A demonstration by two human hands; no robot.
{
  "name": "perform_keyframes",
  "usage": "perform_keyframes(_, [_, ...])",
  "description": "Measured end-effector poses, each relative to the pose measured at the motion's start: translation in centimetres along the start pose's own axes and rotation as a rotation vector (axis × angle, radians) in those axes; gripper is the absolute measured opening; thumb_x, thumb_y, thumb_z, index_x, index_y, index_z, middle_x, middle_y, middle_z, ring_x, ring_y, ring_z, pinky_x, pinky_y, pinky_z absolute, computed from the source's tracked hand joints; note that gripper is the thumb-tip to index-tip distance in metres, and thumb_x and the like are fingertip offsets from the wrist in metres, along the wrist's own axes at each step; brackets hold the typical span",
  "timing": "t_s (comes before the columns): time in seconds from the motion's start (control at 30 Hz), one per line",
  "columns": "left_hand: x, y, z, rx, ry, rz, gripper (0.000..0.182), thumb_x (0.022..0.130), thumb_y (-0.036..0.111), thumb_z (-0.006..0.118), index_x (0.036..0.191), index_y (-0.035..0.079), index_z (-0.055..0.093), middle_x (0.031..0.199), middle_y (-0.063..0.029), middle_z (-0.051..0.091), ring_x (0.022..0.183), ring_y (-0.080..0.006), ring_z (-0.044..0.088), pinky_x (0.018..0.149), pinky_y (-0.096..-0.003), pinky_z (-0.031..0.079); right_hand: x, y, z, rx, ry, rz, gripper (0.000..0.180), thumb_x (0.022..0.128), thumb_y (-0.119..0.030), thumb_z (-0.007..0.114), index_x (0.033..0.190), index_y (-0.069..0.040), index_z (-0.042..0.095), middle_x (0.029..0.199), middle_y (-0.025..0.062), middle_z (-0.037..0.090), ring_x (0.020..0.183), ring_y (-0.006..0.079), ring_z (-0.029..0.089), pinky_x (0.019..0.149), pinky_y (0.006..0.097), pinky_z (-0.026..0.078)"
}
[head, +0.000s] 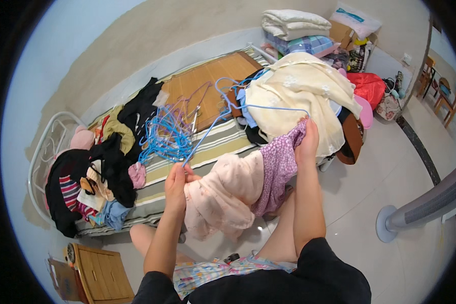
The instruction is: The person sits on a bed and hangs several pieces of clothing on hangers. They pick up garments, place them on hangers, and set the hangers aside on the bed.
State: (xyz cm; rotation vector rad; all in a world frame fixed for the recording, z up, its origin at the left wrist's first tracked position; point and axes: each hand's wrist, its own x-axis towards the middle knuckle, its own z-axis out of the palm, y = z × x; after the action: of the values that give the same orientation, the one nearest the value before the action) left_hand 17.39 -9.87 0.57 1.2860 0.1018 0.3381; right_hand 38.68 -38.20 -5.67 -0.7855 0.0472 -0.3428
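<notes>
A blue clothes hanger (238, 108) spans the space between my hands, its hook pointing away from me. My left hand (176, 188) grips one end of it, beside a pale pink fabric (224, 190). At the other end, my right hand (307, 141) grips the hanger tip together with a bunched purple patterned cloth (279, 163). The pink and purple fabrics hang side by side below the hanger; whether they are one garment I cannot tell. Behind them, a heap of blue hangers (165, 135) lies on the striped bed sheet (222, 138).
Mixed clothes (98, 182) are piled at the bed's left end. A cream garment (300, 95) covers a heap at the right, near folded bedding (296, 24). A tower fan (425, 201) stands on the tiled floor at right, a wooden cabinet (102, 273) at lower left.
</notes>
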Motion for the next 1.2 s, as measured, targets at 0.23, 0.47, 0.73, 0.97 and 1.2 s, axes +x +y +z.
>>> perform_keyframes(0.23, [8.2, -0.4, 10.9, -0.167, -0.205, 0.121, 0.033, 0.105, 0.039, 0.043, 0.102, 0.008, 0.052, 0.081, -0.0144, 0.068, 0.063, -0.0179, 0.066, 0.056, -0.0279, 0.053, -6.8, -7.0, 2.3, -0.586, 0.124, -0.812, 0.048, 0.098, -0.012, 0.045, 0.141, 0.007, 0.037, 0.15, 0.0216, 0.031, 0.139, 0.033, 0.031, 0.116, 0.0444, 0.022])
perform_keyframes(0.47, [17.3, 2.1, 22.7, -0.358, -0.322, 0.16, 0.038, 0.105, 0.045, 0.038, 0.111, 0.009, 0.049, 0.094, -0.0157, 0.068, 0.082, -0.0247, 0.069, 0.068, -0.0368, 0.059, -8.7, -7.2, 4.1, -0.875, -0.141, -1.075, 0.054, 0.087, -0.022, 0.058, 0.138, -0.004, 0.05, 0.151, 0.0253, 0.034, 0.142, 0.0407, 0.025, 0.116, 0.057, 0.014])
perform_keyframes(0.73, [31.9, -6.0, 20.1, -0.437, -0.088, 0.126, 0.041, 0.107, 0.044, 0.029, 0.112, 0.009, 0.049, 0.111, -0.0175, 0.061, 0.098, -0.0285, 0.066, 0.084, -0.0439, 0.057, 0.2, -1.8, 1.8, -1.475, 0.003, -0.624, 0.064, 0.079, -0.023, 0.069, 0.14, -0.022, 0.05, 0.157, 0.018, 0.023, 0.144, 0.041, 0.018, 0.11, 0.0677, 0.014])
perform_keyframes(0.97, [40.3, -20.6, 7.6, -0.378, 0.163, -0.208, 0.059, 0.105, 0.053, 0.022, 0.142, 0.011, 0.04, 0.137, -0.0171, 0.053, 0.119, -0.034, 0.057, 0.099, -0.0511, 0.048, 2.3, 2.9, 0.6, -1.498, -0.226, -0.188, 0.057, 0.081, -0.026, 0.071, 0.133, -0.012, 0.055, 0.148, 0.0215, 0.035, 0.138, 0.0416, 0.027, 0.109, 0.0628, 0.023])
perform_keyframes(1.2, [36.8, -22.7, 4.8, -0.305, 0.173, -0.139, 0.058, 0.101, 0.051, 0.042, 0.13, 0.001, 0.049, 0.13, -0.0169, 0.055, 0.121, -0.0291, 0.054, 0.1, -0.0442, 0.045, 4.0, 0.6, -1.0, -1.413, -0.169, 0.001, 0.059, 0.075, -0.023, 0.078, 0.122, 0.002, 0.051, 0.124, 0.024, 0.048, 0.114, 0.0398, 0.051, 0.098, 0.0406, 0.044])
